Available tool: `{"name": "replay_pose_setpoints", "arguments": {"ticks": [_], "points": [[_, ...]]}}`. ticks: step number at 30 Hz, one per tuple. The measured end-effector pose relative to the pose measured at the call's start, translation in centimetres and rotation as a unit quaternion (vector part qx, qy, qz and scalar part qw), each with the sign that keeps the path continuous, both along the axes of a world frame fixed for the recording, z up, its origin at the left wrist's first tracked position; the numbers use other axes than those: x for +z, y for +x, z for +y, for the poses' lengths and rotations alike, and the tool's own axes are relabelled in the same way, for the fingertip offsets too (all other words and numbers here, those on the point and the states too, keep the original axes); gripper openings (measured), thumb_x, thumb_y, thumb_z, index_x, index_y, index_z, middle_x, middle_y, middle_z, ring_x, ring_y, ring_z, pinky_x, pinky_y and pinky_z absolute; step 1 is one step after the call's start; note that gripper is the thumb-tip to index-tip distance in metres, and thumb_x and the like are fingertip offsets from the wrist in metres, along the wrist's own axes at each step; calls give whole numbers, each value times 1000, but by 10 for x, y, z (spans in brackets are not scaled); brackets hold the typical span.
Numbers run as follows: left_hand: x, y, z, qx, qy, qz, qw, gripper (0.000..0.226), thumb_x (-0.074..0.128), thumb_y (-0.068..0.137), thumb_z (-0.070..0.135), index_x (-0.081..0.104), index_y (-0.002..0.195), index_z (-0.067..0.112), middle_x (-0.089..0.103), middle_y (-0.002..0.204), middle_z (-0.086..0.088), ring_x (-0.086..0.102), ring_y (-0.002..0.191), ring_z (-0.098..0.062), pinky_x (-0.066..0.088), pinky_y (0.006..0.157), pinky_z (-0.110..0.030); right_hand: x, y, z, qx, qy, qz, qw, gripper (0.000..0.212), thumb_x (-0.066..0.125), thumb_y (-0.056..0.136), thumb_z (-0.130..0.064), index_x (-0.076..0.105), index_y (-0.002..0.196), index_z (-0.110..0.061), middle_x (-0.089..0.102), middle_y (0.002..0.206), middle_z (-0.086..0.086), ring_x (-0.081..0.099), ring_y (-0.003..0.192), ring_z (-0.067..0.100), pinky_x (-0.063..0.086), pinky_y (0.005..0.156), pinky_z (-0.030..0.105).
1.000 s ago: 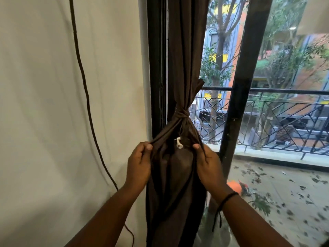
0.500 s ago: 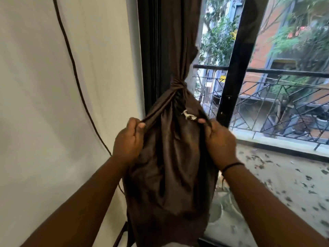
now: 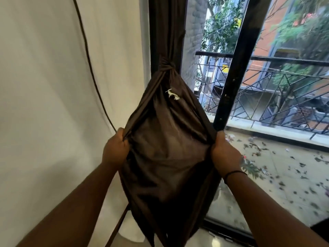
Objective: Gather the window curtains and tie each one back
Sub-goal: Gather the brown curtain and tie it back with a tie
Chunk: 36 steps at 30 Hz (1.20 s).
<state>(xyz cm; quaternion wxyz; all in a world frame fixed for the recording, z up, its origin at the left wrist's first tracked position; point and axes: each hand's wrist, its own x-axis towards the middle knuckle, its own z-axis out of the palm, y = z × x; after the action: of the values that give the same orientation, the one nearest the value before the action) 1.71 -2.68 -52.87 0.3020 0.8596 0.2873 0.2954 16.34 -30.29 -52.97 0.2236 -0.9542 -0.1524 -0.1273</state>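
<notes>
The left hand (image 3: 115, 148) is closed on the left edge of the brown curtain (image 3: 169, 157), fingers curled into a fold of cloth. The right hand (image 3: 225, 154), with a black band (image 3: 235, 173) at its wrist, grips the opposite edge the same way, so the fabric is spread taut between them. Above the hands the curtain narrows to a knot (image 3: 166, 64), hanging against the dark window frame (image 3: 235, 72); a small white thread tuft (image 3: 172, 94) sits on the cloth below it. The knot looks done, and the hands seem to be testing or tidying it. Pulling the edges apart too hard could loosen the knot or tear the cloth near the tuft. A black cable (image 3: 90, 68) runs down the white wall (image 3: 44, 104) nearby.
</notes>
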Motion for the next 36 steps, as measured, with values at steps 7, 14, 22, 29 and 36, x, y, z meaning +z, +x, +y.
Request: {"name": "replay_pose_setpoints", "arguments": {"ticks": [7, 14, 22, 29, 36], "points": [[18, -19, -19, -165, -34, -1, 986, 44, 45, 87, 51, 61, 94, 10, 65, 90, -10, 62, 78, -21, 50, 70, -35, 1, -52, 33, 99, 68, 139, 983, 27, 42, 83, -34, 45, 106, -21, 63, 97, 12, 63, 90, 34, 48, 73, 38], [142, -9, -58, -293, -207, -145, 922, 35, 67, 84, 13, 52, 113, 25, 63, 105, 4, 61, 102, -18, 47, 96, -34, 132, -69, 68, 248, 450, 191, 836, 57, 59, 81, -2, 38, 131, -21, 43, 132, 4, 46, 118, 24, 46, 90, 38], [298, 4, -96, -277, -161, -374, 870, 32, 48, 97, 30, 54, 122, 11, 65, 103, 0, 63, 95, -14, 50, 80, -23, 307, -81, 73, 324, 549, 61, 768, 40, 61, 84, -50, 66, 96, -13, 67, 88, 3, 63, 70, 17, 48, 56, 21], [347, 21, -111, -141, -69, -465, 871, 29, 43, 98, 37, 66, 96, 19, 67, 85, 2, 64, 81, -12, 52, 72, -26, 365, -77, 74, 250, 405, -227, 849, 30, 56, 85, -54, 61, 85, -25, 59, 67, -7, 55, 64, 6, 42, 55, 24], [351, 24, -71, 78, -93, -468, 875, 38, 34, 101, 29, 64, 109, 7, 66, 108, -14, 60, 100, -31, 47, 91, -37, 368, -34, 51, 157, 413, -243, 864, 25, 45, 96, -27, 61, 82, -14, 63, 79, 8, 53, 75, 32, 23, 53, 30]]}}
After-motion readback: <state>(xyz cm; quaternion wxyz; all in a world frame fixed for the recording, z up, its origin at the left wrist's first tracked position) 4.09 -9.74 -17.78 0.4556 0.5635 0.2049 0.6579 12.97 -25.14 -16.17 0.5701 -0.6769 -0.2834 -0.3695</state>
